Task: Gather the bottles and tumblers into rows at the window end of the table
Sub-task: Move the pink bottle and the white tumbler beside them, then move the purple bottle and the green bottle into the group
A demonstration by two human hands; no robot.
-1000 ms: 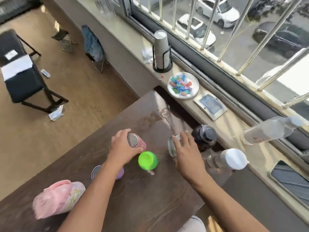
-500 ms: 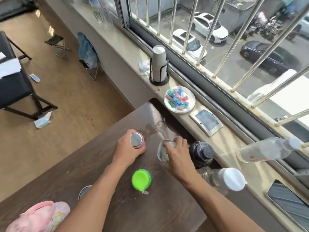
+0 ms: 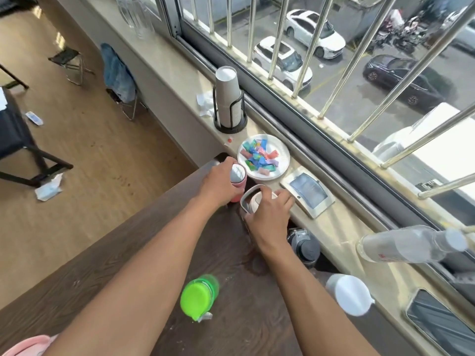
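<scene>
My left hand [image 3: 218,182] grips a pink tumbler [image 3: 237,181] with a silver lid at the far corner of the dark wooden table [image 3: 128,247], beside the window sill. Right next to it, my right hand [image 3: 270,217] holds the top of a white tumbler with a grey handle [image 3: 250,199]. A black-lidded bottle [image 3: 304,246] stands behind my right wrist at the table's window edge. Nearer me stand a white-capped bottle [image 3: 350,296] and a green-lidded bottle [image 3: 198,296].
On the sill [image 3: 341,242] sit a white plate of coloured wrappers [image 3: 263,156], a flat grey scale [image 3: 307,191], a stack of paper cups in a black holder [image 3: 228,98], a lying clear bottle [image 3: 408,244] and a phone [image 3: 442,325]. A pink bag [image 3: 25,348] shows at the bottom left.
Both hands slid their tumblers across the table toward the window end; the pink and white tumblers now stand side by side at the far corner. The green-lidded bottle stayed behind.
</scene>
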